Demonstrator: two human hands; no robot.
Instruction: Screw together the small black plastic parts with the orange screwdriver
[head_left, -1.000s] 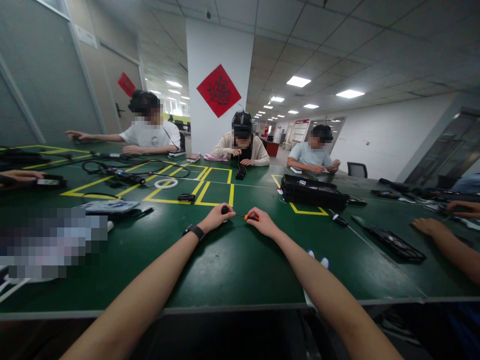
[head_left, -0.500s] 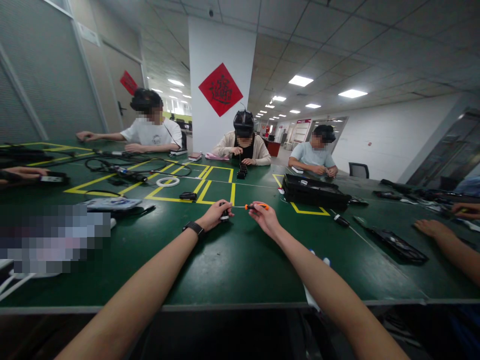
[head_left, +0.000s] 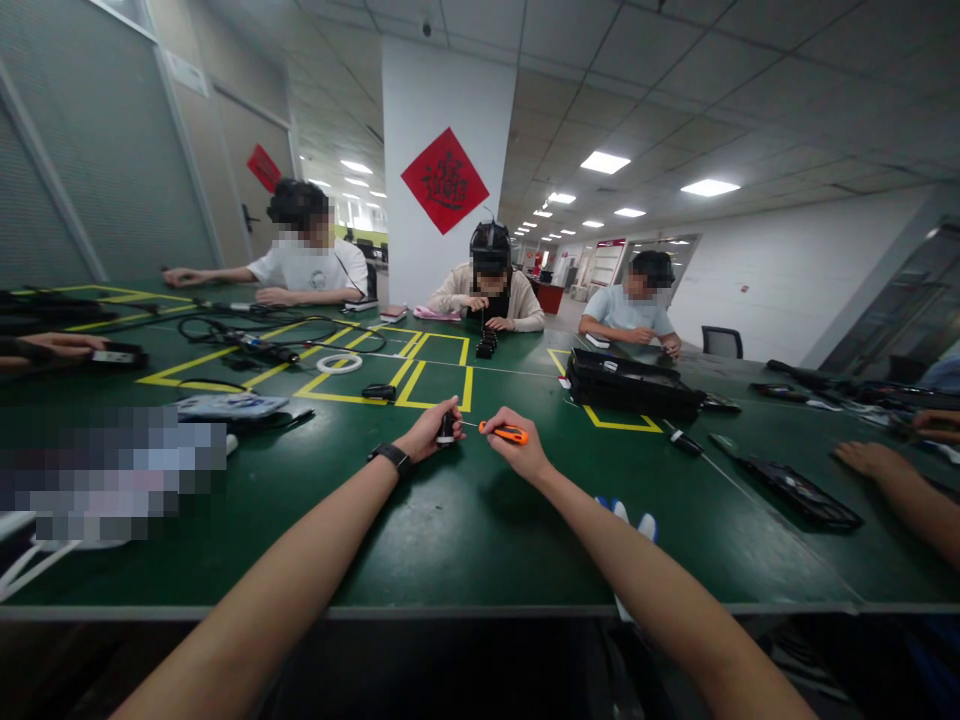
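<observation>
No legible text, even on red pillar sign (head_left: 441, 181).

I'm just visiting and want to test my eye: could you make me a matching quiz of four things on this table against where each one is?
Things:
1. orange screwdriver
2. small black part
3. white ring
4. black case

Places:
A. flat on the table, left of the yellow lines
B. in the right hand
C. on the table, right of the hands
D. in the left hand

Pairs: 1-B, 2-D, 3-A, 4-C
</observation>
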